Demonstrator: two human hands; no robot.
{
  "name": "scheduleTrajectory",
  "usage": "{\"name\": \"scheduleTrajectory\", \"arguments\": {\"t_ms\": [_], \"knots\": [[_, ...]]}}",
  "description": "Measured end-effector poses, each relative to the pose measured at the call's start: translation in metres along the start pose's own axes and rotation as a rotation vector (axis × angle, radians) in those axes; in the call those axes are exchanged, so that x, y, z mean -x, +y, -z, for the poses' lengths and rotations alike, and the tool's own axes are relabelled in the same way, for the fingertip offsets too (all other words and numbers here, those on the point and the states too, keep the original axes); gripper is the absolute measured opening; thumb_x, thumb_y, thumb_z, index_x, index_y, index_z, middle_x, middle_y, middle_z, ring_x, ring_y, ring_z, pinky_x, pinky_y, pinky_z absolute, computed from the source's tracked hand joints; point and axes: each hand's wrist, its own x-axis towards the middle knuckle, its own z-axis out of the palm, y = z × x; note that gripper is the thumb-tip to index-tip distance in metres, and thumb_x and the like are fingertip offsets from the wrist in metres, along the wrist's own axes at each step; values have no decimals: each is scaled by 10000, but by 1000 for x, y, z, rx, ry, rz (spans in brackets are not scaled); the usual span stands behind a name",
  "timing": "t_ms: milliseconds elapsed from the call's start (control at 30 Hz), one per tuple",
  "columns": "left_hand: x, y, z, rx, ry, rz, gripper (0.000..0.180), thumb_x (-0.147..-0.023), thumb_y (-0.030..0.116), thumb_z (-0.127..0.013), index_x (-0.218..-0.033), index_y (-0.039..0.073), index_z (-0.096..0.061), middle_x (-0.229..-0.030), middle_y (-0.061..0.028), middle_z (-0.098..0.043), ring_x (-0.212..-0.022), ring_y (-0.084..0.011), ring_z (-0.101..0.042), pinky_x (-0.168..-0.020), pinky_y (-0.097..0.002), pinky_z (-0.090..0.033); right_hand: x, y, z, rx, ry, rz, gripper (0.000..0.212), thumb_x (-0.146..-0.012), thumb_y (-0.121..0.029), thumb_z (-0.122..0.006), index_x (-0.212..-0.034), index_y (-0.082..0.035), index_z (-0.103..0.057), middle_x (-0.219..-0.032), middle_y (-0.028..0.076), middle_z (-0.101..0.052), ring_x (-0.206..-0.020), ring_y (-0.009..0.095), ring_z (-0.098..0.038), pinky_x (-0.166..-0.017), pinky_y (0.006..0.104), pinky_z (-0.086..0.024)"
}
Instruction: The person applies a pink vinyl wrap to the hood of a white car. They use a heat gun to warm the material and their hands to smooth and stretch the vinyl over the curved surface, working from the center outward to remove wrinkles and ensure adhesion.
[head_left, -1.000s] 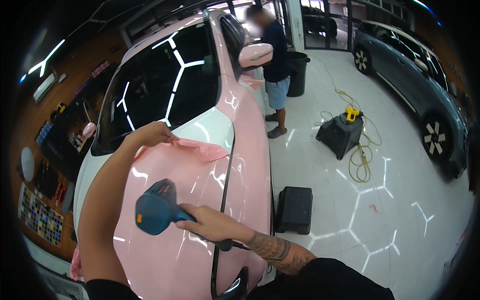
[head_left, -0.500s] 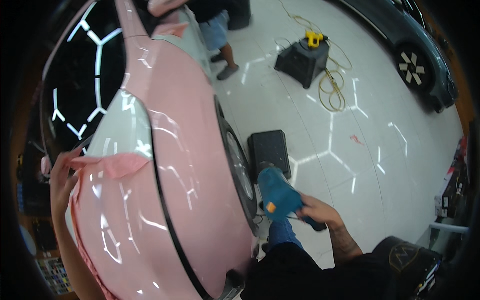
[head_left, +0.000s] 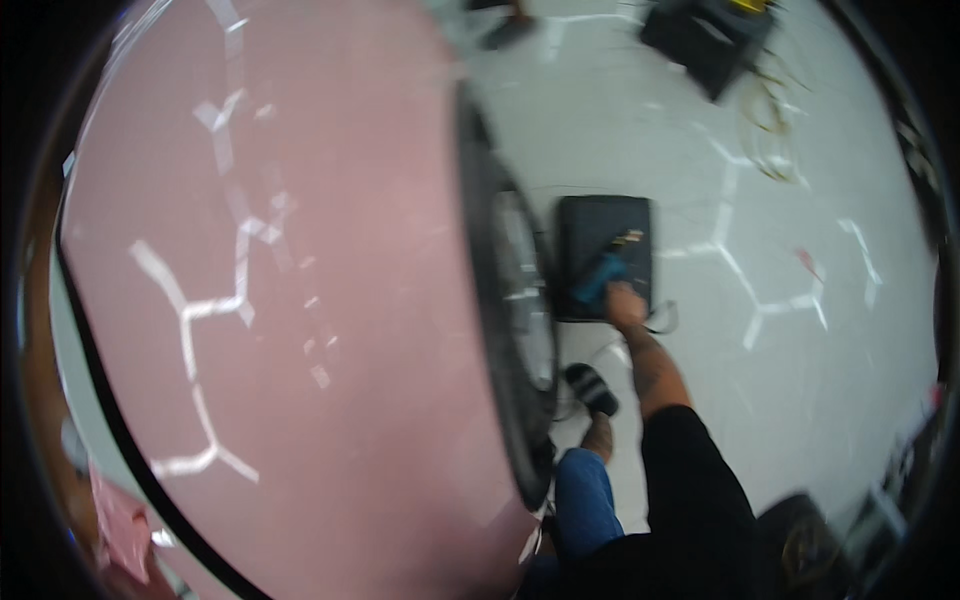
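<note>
My right hand (head_left: 626, 304) is closed around the handle of a teal heat gun (head_left: 598, 278). The heat gun lies on or just over a black flat case (head_left: 588, 228) on the floor; blur hides whether it touches. A cord loops out beside my hand. To the left spreads the pink-wrapped car body (head_left: 360, 230), its wheel (head_left: 520, 280) close to the case. My left hand is out of the picture. At the lower left a loose flap of pink film (head_left: 122, 525) hangs by a pale panel edge.
A black stool (head_left: 700, 45) with a yellow tool (head_left: 748, 5) on top stands at the far right, a yellow cord (head_left: 768, 125) coiled beside it. A small pink scrap (head_left: 806, 262) lies on the glossy tiled floor. My sandalled foot (head_left: 590, 388) is near the wheel.
My right hand has reached down and forward, taking the heat gun to the black case. My left hand has gone out of view from the pink film. The view has swung down toward the wheel.
</note>
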Motion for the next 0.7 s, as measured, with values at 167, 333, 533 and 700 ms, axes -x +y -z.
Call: {"name": "scheduleTrajectory", "arguments": {"t_ms": [167,333,533,700], "knots": [[33,-12,-19,574,139,58,428,-917,384,-592,-1271,143,-589,-1298,-202,-543,-1222,-353,-506,-1091,-469,-299,15,46,-8,122,39,155,403,-896,-158,-463,-1295,-102,-468,-1256,189,-529,-1105,362,-572,-942,449,-465],[55,-10,-26,945,147,-61,334,-957,257,-509,-1207,61,-615,-1162,-170,-628,-1140,-249,-571,-1007,-449,-409,51,-46,72,-472,574,260,481,-827,-28,-639,-1278,36,-484,-1215,201,-551,-1082,355,-570,-957,414,-444],[53,-12,-51,742,108,-73,346,-962,251,-425,-1192,34,-566,-1185,-137,-600,-1081,-231,-571,-901,-379,-463,290,-251,305,-1173,641,920,561,-871,-152,-649,-1360,-13,-411,-1365,157,-461,-1279,262,-430,-1044,368,-346],[9,2,-93,784,174,-456,240,-861,120,-553,-1052,2,-639,-1056,-169,-645,-1012,-284,-607,-884,-370,-465,404,-375,399,-339,882,1266,663,-845,-228,-692,-1381,5,-379,-1371,188,-458,-1270,279,-443,-1039,373,-348]]}}
